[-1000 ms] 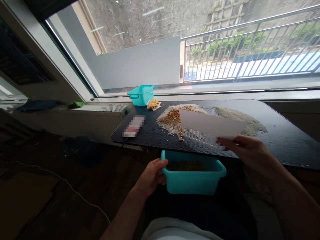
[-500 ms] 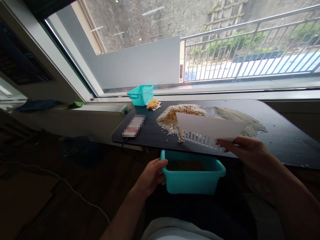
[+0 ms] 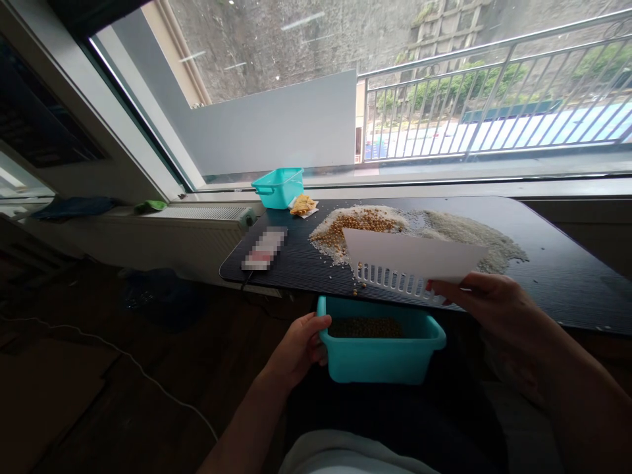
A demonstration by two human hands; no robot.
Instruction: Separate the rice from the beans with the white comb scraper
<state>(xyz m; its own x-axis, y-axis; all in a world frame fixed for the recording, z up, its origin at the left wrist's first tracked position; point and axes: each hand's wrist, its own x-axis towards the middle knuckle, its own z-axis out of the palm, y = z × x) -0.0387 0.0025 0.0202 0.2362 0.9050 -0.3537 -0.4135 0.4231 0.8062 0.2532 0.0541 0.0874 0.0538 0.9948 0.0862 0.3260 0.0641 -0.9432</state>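
Observation:
My left hand (image 3: 302,343) grips the left rim of a turquoise plastic bin (image 3: 380,359) below the table's front edge. Small greenish-brown grains (image 3: 368,327) cover its bottom. My right hand (image 3: 481,293) pinches the right end of a white sheet with a slotted lower edge (image 3: 409,257), tilted over the table's front edge above the bin. Behind the sheet lies a heap of white grains mixed with round orange-yellow kernels (image 3: 355,220). A few loose kernels (image 3: 355,291) sit by the sheet's left end. To the right spreads a pale grain pile (image 3: 469,234).
On the dark table (image 3: 557,263), a second turquoise bin (image 3: 281,187) stands at the back left, beside a crumpled yellowish item (image 3: 303,205). A blurred-out flat device (image 3: 265,249) with a cable lies at the left. A radiator (image 3: 202,227) and window ledge run behind.
The slotted sheet in my right hand has moved slightly down and left, toward the table's front edge. A few kernels have shifted nearer that edge. My left hand and the bin stay put.

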